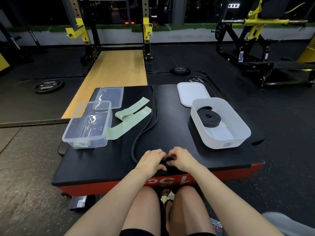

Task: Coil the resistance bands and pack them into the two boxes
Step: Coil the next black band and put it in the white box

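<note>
On a black plyo box top (179, 116), the clear box (87, 125) at its left edge sits empty, green bands (129, 116) loose beside it. At the near edge, left hand (151, 159) and right hand (181, 159) pinch one end of a long black band (146, 132), starting its coil. At right, the white box (221, 123) holds one coiled black band (208, 116).

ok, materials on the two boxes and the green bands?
Left box: clear rigid plastic, glossy; the mat shows through it. Right box: white, slightly translucent plastic, matte. Green bands: flat, matte, they fold limply; probably thin latex or fabric.
</note>
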`<action>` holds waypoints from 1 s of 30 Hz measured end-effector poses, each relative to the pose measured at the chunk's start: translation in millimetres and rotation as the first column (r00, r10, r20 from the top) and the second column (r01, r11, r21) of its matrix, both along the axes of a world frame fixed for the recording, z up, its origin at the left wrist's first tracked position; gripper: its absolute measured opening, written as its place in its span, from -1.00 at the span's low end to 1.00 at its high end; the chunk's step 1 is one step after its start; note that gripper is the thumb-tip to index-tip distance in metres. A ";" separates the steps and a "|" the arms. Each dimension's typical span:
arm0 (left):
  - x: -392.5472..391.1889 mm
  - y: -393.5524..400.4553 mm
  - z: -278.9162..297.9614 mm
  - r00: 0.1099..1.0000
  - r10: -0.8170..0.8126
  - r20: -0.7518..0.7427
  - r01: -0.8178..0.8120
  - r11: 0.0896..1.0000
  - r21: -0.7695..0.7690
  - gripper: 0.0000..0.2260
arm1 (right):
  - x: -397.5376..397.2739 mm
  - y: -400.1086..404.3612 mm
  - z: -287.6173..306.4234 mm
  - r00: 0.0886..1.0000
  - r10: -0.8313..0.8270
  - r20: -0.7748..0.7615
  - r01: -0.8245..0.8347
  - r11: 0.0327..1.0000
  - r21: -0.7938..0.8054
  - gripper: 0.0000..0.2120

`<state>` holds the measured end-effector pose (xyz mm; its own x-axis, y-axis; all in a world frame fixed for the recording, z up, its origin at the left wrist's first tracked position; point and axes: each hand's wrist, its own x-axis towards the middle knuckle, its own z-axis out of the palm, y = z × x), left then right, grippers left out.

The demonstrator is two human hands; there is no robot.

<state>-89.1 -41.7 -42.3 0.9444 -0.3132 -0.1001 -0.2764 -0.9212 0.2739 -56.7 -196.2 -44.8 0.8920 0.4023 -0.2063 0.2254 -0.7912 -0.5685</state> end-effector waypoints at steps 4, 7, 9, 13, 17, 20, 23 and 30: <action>2.8 1.9 -0.6 0.999 -0.020 -0.026 0.021 1.000 0.019 -0.60 | 1.0 -0.7 1.1 0.998 0.067 0.006 -0.067 0.998 0.000 -0.76; 2.5 1.6 -1.8 1.000 -0.005 -0.029 0.005 1.000 -0.003 -0.60 | -0.6 -3.5 1.5 0.997 0.079 -0.007 -0.079 0.997 0.018 -0.73; 1.4 1.3 -2.7 1.000 0.009 -0.024 -0.009 1.000 -0.027 -0.61 | -1.2 -5.8 1.7 0.994 0.107 -0.008 -0.107 0.994 0.017 -0.71; -0.2 2.7 -2.2 1.000 0.003 -0.018 -0.003 0.999 -0.036 -0.64 | -2.0 -10.7 5.8 0.980 0.195 -0.050 -0.195 0.981 0.014 -0.64; -0.9 3.1 -1.0 1.000 -0.014 -0.009 0.013 1.000 -0.027 -0.65 | -4.1 -12.8 6.7 0.971 0.236 -0.035 -0.236 0.972 -0.012 -0.51; -3.3 2.1 -2.0 1.000 -0.005 -0.005 0.005 0.999 -0.039 -0.65 | -5.3 -10.6 6.5 0.970 0.244 0.016 -0.243 0.969 -0.038 -0.52; -6.4 -1.4 -4.3 1.000 0.018 0.022 -0.017 0.999 -0.050 -0.66 | -5.0 -11.2 5.7 0.965 0.261 0.039 -0.258 0.964 -0.068 -0.50; -10.0 -16.9 -9.6 0.994 0.101 0.050 -0.101 0.995 -0.009 -0.67 | -1.2 -21.7 11.8 0.961 0.276 0.008 -0.275 0.960 -0.052 -0.47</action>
<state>-99.2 -58.6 -51.8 0.9751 -0.2161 -0.0499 -0.1954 -0.9434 0.2679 -57.9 -217.9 -33.0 0.7514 0.6222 -0.2196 0.4468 -0.7247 -0.5246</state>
